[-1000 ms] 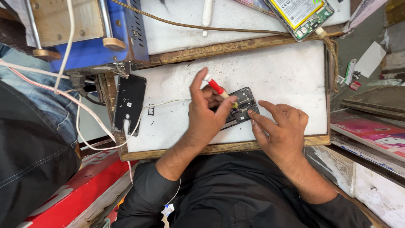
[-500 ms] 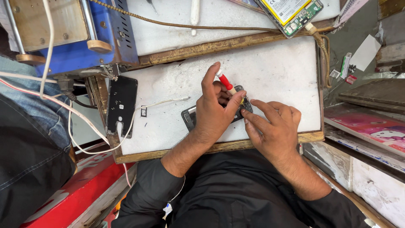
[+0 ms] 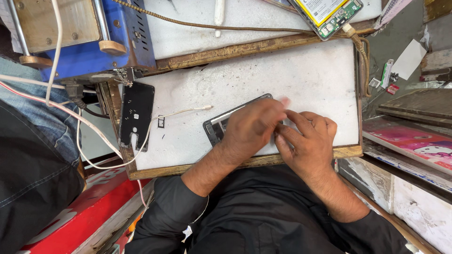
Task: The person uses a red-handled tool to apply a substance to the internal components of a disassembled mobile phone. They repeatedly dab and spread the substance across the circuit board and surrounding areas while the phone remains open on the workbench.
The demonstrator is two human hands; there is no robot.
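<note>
A dark opened phone lies on the white worktop, tilted, near the front wooden edge. My left hand lies over most of it with fingers curled down onto it. From the right, my right hand has its fingertips meeting the left hand at the phone's covered right end. Only the phone's left end shows. The red-handled tool from before is not visible.
A black back panel and a small frame part lie left, beside a white cable. A blue machine stands at the back left. A battery with green board and braided cord sit behind. Another person's jeans are at left.
My left hand has dropped flat over the phone, hiding the red-handled tool. The phone now lies further left and lower on the worktop, with my right hand closed in against its end.
</note>
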